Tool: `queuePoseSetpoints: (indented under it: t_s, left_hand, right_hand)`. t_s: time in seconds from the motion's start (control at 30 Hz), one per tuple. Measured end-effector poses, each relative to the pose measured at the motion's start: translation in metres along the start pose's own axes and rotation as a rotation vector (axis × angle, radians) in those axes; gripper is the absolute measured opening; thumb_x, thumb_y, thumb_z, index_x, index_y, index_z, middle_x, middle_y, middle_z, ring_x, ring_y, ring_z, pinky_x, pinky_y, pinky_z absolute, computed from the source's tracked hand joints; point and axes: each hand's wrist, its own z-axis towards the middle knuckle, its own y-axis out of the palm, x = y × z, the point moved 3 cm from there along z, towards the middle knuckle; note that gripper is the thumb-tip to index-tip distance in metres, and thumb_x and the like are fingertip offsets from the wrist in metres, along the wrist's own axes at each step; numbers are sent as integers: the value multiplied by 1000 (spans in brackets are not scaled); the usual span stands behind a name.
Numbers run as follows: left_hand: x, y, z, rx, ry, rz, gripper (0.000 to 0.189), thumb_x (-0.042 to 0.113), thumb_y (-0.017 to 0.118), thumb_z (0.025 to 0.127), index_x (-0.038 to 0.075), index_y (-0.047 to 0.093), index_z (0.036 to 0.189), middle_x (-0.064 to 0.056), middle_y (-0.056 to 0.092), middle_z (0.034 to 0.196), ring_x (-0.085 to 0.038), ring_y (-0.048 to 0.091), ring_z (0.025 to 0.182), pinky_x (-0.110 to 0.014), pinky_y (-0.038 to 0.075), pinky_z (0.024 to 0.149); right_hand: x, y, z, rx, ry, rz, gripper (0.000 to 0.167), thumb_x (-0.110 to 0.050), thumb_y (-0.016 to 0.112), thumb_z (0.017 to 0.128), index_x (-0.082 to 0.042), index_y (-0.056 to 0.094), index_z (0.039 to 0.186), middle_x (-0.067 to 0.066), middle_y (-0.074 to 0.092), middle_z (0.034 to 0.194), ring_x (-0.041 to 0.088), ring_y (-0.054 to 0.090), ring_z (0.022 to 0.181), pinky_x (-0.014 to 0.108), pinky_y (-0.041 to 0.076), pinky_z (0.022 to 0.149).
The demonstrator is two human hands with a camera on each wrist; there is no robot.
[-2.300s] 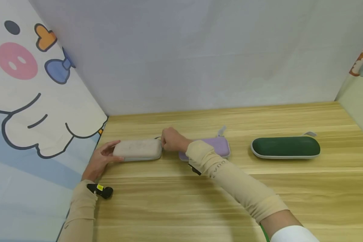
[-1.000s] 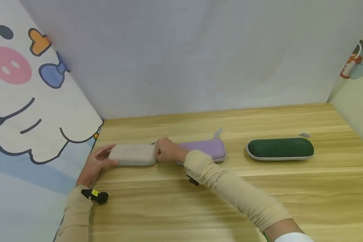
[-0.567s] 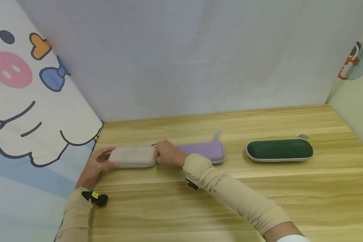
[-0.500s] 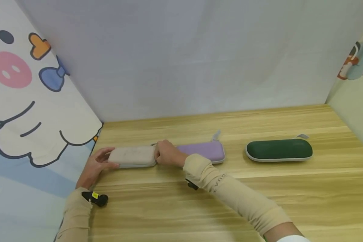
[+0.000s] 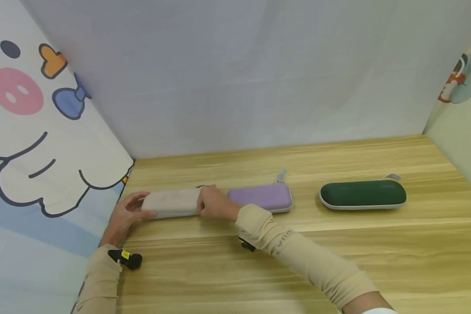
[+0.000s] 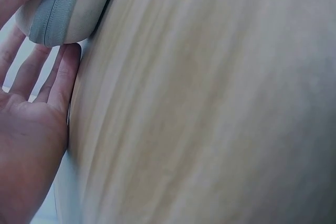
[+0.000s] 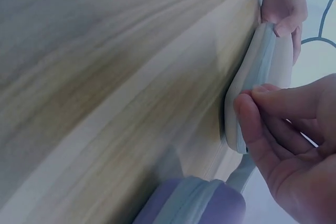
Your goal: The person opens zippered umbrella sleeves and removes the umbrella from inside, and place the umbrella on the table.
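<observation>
A beige zip case (image 5: 170,201) with a pale blue-grey zip band lies at the left of the table. My left hand (image 5: 125,213) holds its left end, thumb on the near side and fingers round the end and far side. At the right end, my right hand (image 5: 217,204) pinches thumb against index finger on the zip band, as the right wrist view shows; the zipper pull is hidden between these fingertips (image 7: 257,95). Just right of that hand lies a purple zip case (image 5: 263,196), zipped, with a grey tab at its far right corner.
A dark green case (image 5: 362,194) with a pale rim and grey tab lies farther right on the wood-grain table (image 5: 298,270). A grey-white backdrop (image 5: 259,78) rises behind the table, and a cartoon-printed panel (image 5: 63,144) stands close beside my left hand.
My right hand has moved from the beige case's right end slightly left and toward its near corner, uncovering the purple case's left end. My left hand keeps its hold.
</observation>
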Motion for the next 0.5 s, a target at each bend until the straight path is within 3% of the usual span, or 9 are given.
queuePoseSetpoints:
  t_s: [0.03,0.1,0.13,0.23,0.33,0.5]
  left_hand:
    - [0,0,0,4,-5,0,71,22,82,73,20,49,135,-4,50,135,-10,52,116,-19,44,85]
    - [0,0,0,4,-1,4,71,23,82,73,20,49,136,-5,50,135,-11,52,116,-19,44,85]
    - [-1,0,0,5,-1,5,71,23,83,73,20,49,136,-5,50,135,-11,52,116,-19,44,85]
    - [-1,0,0,4,6,8,71,22,82,74,19,48,136,-6,50,135,-10,52,116,-19,44,85]
    - [-1,0,0,4,9,2,71,21,82,74,18,48,136,-5,50,135,-9,53,115,-19,44,85]
    - [1,0,-1,-14,36,11,71,20,80,76,15,46,139,-8,47,138,-9,51,117,-18,44,85]
  right_hand:
    - [0,1,0,5,-4,7,34,12,56,64,-14,53,42,-12,37,42,1,29,41,54,31,104]
    - [0,3,0,11,-8,24,34,14,55,63,-12,52,42,-10,36,42,2,27,42,42,38,98]
    - [0,4,0,14,-6,35,33,15,55,63,-11,55,43,-10,38,43,2,27,43,33,42,90]
    - [1,7,0,27,-7,35,28,15,57,63,-7,64,48,-8,45,47,3,30,47,19,37,65]
    - [0,9,0,43,-10,6,24,14,61,63,-6,72,56,-6,58,53,2,37,52,15,37,65]
    - [-3,11,-1,54,-23,-7,22,12,63,66,-6,74,62,-2,66,61,1,45,55,17,42,70]
